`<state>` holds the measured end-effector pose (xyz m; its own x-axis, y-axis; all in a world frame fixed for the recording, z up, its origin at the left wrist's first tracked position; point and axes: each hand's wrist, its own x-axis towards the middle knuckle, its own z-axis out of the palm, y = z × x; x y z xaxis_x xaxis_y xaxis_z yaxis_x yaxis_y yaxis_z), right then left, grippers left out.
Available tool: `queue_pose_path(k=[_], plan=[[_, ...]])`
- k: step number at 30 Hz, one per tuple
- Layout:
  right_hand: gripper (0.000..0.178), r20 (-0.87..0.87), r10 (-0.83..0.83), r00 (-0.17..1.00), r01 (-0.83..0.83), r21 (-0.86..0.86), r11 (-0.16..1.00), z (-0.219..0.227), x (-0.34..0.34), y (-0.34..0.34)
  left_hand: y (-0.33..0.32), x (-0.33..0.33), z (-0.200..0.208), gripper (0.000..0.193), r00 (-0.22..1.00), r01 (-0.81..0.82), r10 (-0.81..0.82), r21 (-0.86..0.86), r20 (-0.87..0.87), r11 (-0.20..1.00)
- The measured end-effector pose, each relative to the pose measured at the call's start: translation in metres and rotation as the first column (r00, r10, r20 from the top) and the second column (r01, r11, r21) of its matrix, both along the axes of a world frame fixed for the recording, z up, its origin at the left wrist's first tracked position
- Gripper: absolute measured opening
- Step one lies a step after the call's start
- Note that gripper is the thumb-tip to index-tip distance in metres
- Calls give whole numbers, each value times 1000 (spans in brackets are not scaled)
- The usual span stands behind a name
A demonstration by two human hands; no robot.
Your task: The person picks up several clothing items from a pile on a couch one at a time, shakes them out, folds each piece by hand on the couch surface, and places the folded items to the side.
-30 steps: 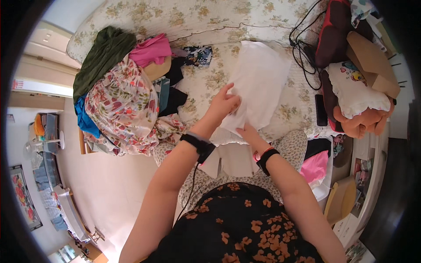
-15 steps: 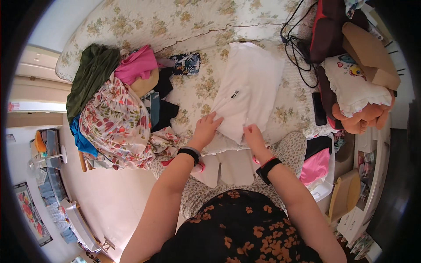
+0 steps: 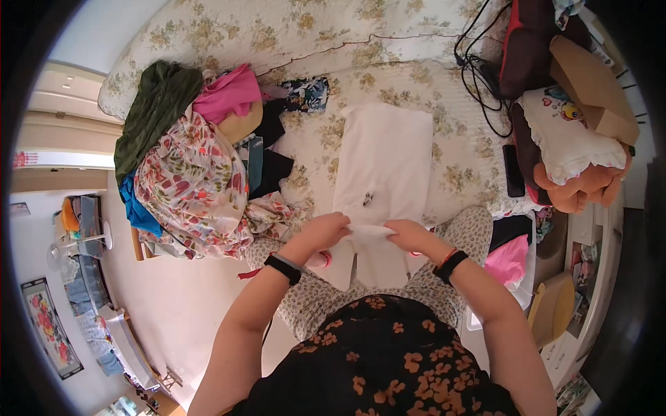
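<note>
The white garment (image 3: pixel 385 149) lies folded in front of me on the floral cover (image 3: pixel 454 149). Half a second ago it slanted, its near end drawn almost to a point, with my left hand spread on its side. Now it is nearly straight, a long rectangle with a fairly square far edge, and it has come closer to me. My left hand (image 3: pixel 325 232) is clamped on the garment's near edge, toward its left side; my right hand (image 3: pixel 411 236) is clamped on the same edge, toward its right side. A narrow strip of fabric stretches between them. The small dark mark (image 3: pixel 368 200) lies just beyond that strip. I judge that the near end is now evened out and held lightly taut, where it was bunched.

To the left of the garment, well apart, the heap of clothes (image 3: pixel 191 177) sits much as it did. To the garment's right lie a dark phone (image 3: pixel 513 170) and, farther off, a frilled pillow (image 3: pixel 569 132). Up and right of the garment is a tangle of black cable (image 3: pixel 479 83).
</note>
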<state>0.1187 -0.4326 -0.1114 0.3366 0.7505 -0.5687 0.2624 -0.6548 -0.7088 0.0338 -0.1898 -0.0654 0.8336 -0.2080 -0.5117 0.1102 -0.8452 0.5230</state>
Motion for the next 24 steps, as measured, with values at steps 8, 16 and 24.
queue_pose_path(k=[8,16,24], plan=[[31,63,-484,873,467,177,866,-27,67,6,-52,44,-7,49,808,-71,21,61,589,996],[41,675,-366,640,267,252,930,-8,28,29,-53,26,-60,70,916,22,-139,298,376,954],[51,890,125,438,12,-145,989,-14,5,17,-37,38,-69,66,838,-8,-154,294,524,956]])
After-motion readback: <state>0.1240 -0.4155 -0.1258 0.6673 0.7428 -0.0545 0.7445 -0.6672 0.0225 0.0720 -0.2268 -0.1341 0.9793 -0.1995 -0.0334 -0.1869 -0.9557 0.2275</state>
